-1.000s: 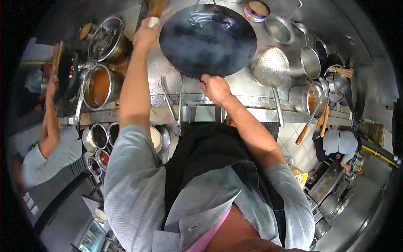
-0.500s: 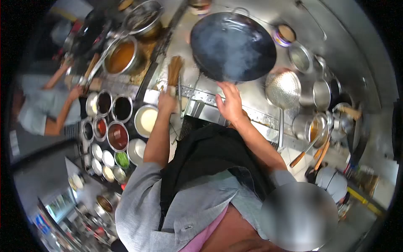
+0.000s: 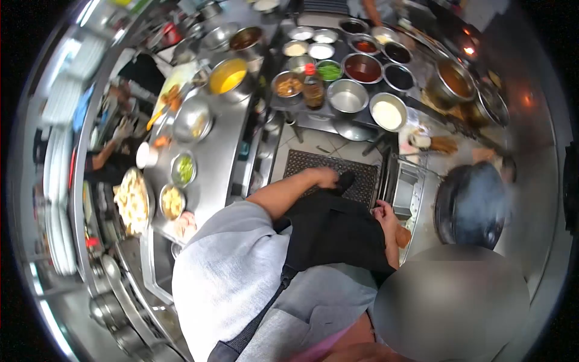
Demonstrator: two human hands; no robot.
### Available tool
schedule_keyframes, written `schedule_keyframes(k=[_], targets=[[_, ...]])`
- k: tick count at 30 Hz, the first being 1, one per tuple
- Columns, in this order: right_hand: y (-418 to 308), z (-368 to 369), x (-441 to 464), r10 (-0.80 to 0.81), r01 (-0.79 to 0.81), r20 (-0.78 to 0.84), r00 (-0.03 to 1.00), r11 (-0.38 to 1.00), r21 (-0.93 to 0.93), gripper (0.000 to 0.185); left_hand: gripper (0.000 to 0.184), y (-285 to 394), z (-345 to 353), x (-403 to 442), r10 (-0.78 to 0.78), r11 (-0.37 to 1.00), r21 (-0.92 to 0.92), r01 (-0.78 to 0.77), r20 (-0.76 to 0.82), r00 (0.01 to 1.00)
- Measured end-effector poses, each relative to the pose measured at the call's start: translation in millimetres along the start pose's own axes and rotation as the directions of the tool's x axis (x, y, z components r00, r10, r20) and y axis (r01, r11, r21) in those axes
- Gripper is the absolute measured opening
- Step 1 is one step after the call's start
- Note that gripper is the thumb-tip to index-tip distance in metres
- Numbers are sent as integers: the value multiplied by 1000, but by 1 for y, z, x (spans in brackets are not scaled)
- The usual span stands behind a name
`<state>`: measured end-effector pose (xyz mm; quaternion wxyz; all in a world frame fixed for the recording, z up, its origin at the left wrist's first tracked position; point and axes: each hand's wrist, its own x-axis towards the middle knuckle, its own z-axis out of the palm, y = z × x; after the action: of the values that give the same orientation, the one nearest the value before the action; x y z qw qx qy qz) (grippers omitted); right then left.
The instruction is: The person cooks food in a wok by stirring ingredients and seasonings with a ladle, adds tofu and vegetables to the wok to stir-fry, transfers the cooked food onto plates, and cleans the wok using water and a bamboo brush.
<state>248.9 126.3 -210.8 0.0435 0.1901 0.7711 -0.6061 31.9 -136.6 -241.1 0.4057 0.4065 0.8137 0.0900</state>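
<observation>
My left hand [image 3: 327, 177] hangs beside my black apron, over the dark floor mat [image 3: 295, 163]. It is smeared and its fingers do not show clearly; I see nothing in it. Near the stove's front edge is my right hand [image 3: 386, 218], its fingers loosely bent and apart, with nothing visible between them. A small brown rounded thing [image 3: 403, 237] shows beside that wrist; its kind is unclear. Beyond it a black wok [image 3: 461, 208] gives off smoke on the stove. The bamboo brush [image 3: 443, 145] lies on the stove ledge, apart from both hands.
Steel bowls of sauces, including a red one [image 3: 363, 68] and a cream one [image 3: 388, 114], stand ahead beside a red-capped bottle [image 3: 313, 87]. On the left counter [image 3: 211, 157] are a mixing bowl [image 3: 193, 117] and food-filled bowls. Another person's gloved hand [image 3: 123, 130] shows far left.
My body and view have turned left, so the wok now appears at the right. My left hand has come away from the bamboo brush. My right hand has drawn back from the wok.
</observation>
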Motion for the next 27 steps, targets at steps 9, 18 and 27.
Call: schedule_keyframes(k=[9, 18, 27], targets=[[-17, 72, 12, 110, 93, 360, 927, 860, -502, 31, 41, -134, 174, -227, -570, 787, -372, 493, -130, 812], [33, 148, 79, 268, 161, 522, 810, 754, -636, 37, 33, -97, 176, -319, -746, 447, -866, 224, -222, 628], [54, 192, 120, 328, 218, 566, 756, 689, -691, 44, 34, -193, 128, -387, -984, -158, -420, -894, 139, 109]])
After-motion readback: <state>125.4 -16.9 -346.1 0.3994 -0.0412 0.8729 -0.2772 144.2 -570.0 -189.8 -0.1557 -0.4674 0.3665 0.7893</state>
